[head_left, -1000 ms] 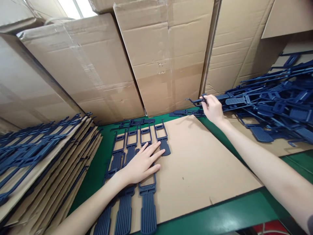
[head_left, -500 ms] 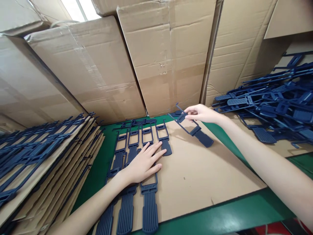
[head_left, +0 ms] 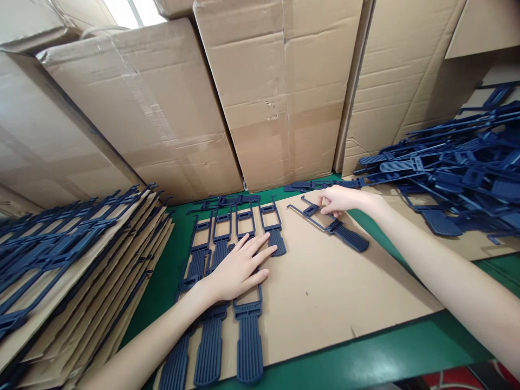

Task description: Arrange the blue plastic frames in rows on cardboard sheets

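Note:
A cardboard sheet (head_left: pixel 309 303) bears rows of dark blue plastic frames with ribbed paddles on its left half. My left hand (head_left: pixel 239 269) lies over these parts with its fingers spread, hiding some of them; one frame (head_left: pixel 249 346) sticks out below it. Toward the sheet's back right, my right hand (head_left: pixel 335 200) pinches the side of a separate blue frame (head_left: pixel 351 238). That frame lies slanted at the sheet, its paddle pointing to the lower right and its two hooked arms to the upper left.
On the left stands a stack of cardboard sheets (head_left: pixel 134 271) layered with blue frames. A tangled heap of blue frames (head_left: pixel 467 173) fills the right. Large cartons (head_left: pixel 284 97) wall off the back of the green table (head_left: pixel 365 352). More blue parts lie along the back edge.
My right hand has moved slightly right and down with the blue frame, which now lies lower and flatter over the sheet. My left hand has stayed nearly still.

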Action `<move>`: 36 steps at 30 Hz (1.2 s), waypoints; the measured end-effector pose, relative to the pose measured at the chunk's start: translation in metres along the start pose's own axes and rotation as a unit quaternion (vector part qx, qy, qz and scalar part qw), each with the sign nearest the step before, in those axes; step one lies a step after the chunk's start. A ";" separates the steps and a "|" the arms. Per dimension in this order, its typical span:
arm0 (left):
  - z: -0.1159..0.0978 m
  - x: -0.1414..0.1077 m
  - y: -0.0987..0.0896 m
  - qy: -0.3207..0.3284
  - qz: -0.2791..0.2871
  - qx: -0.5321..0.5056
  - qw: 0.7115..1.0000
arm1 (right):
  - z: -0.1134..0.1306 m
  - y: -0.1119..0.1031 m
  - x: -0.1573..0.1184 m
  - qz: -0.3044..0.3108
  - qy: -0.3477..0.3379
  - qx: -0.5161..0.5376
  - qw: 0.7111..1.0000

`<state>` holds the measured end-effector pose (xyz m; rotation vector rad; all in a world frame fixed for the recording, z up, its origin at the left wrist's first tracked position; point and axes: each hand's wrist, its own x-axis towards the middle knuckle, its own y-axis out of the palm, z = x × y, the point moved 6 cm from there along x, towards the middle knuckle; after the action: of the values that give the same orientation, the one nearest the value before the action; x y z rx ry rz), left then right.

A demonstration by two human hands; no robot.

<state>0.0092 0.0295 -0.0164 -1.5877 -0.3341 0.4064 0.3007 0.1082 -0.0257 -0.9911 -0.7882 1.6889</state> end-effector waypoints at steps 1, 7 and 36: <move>0.000 0.000 0.001 -0.001 0.001 0.002 1.000 | -0.001 0.004 0.001 0.014 0.006 0.029 0.999; -0.001 0.000 -0.001 -0.002 0.001 -0.003 1.000 | 0.012 0.030 0.007 0.034 0.000 0.176 0.984; -0.002 0.000 -0.001 -0.010 -0.005 -0.014 1.000 | 0.060 -0.003 -0.043 0.099 -0.115 0.160 0.975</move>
<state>0.0103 0.0273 -0.0151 -1.6098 -0.3645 0.4115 0.2559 0.0654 0.0147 -0.6751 -0.5507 2.0531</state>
